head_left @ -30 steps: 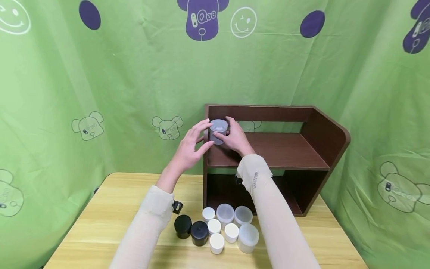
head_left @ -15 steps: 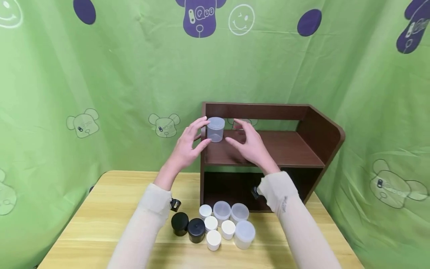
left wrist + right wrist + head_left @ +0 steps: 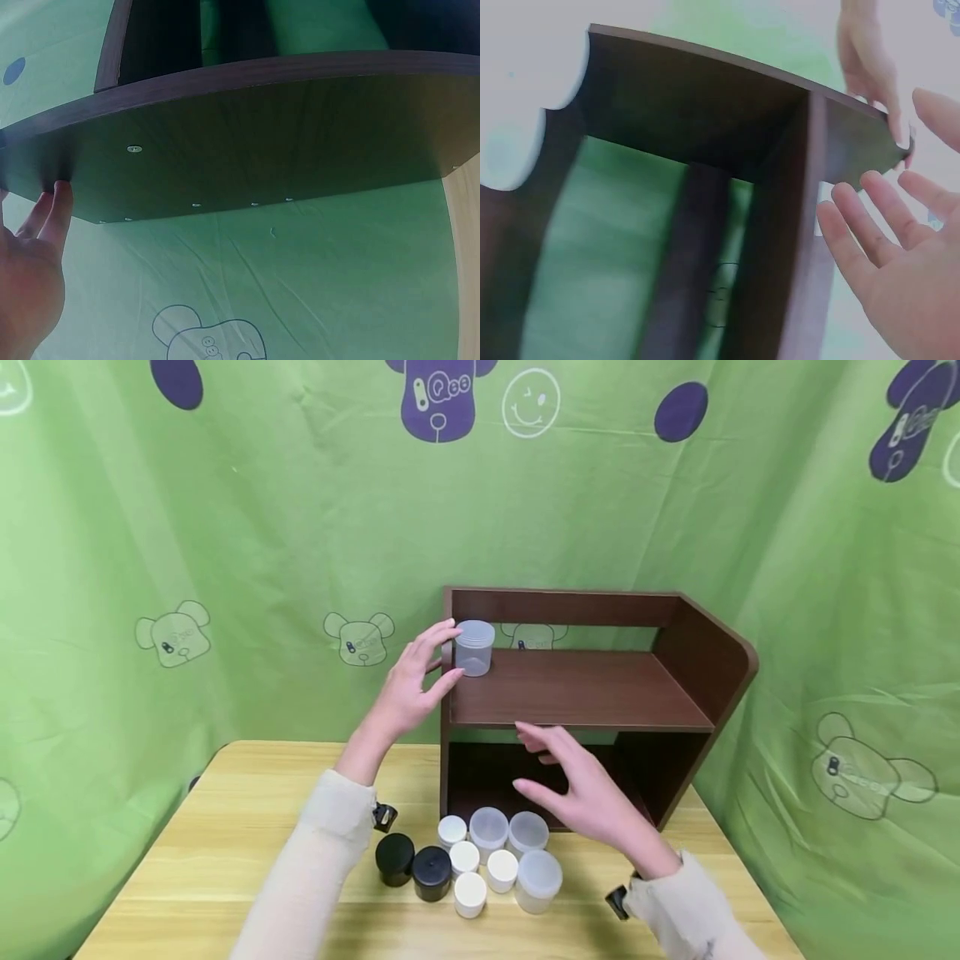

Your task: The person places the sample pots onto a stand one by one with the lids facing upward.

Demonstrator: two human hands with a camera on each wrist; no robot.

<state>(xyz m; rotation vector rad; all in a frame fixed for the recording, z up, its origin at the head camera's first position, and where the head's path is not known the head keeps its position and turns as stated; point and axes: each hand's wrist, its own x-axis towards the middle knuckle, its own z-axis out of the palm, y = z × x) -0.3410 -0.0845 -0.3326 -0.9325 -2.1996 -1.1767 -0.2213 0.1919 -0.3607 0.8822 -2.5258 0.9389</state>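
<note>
Head view: the front clear tub (image 3: 538, 882) is seen at seven o'clock from the nearer, spread right hand (image 3: 582, 789).

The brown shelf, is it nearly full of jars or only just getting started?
Only just starting, it seems. Done: one clear jar stands at the upper left of the brown shelf. In hand: nothing seems held; the left hand is beside that jar and the right hand is empty in front of the shelf. Probably left: two black jars, four white jars and three cloudy jars on the table.
</note>
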